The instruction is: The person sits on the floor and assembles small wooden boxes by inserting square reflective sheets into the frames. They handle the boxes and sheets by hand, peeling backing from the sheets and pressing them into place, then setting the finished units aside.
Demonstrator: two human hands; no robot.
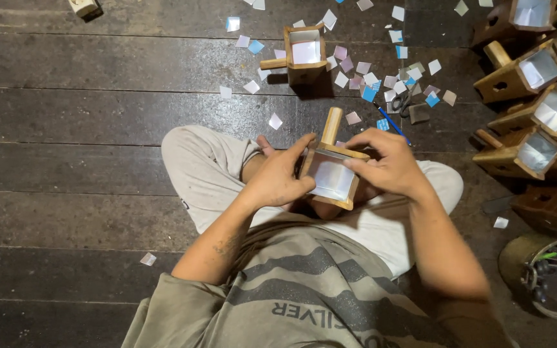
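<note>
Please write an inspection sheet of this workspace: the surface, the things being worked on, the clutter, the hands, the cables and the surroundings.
Surface: dark wooden plank floor; the person sits on it cross-legged.
Job's things: small wooden box with a peg handle and a pale lining sheet inside, held over the lap.
Clutter: paper squares, white, pink and blue, scattered on the floor; blue pen; second lined box standing alone.
Hands: left hand grips the box's left side; right hand holds its right edge, fingers on the rim.
Cables: nothing seen.
Surroundings: stack of similar boxes at right; round container with tools at lower right.
</note>
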